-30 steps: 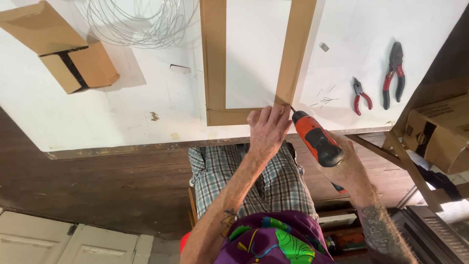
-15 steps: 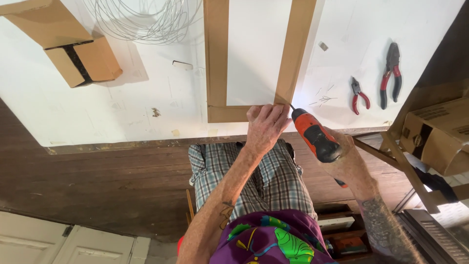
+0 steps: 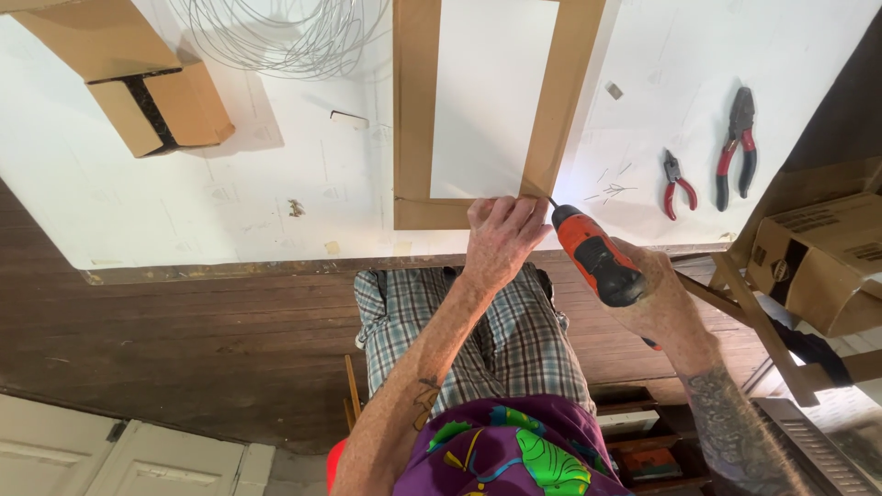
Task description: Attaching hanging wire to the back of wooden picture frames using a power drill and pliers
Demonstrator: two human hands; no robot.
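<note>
Two hands at the frame's corner, near the tabletop's front edge

Left hand presses flat, fingers together, on the frame; right hand grips the driver, its bit at the joint, seemingly fastening; next needs steady pressure

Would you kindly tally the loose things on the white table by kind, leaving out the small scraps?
Wooden frame: 1
Power screwdriver, orange and black: 1
Red-handled pliers: 2
Cardboard box: 1
Wire coil: 1
Total: 6
</note>
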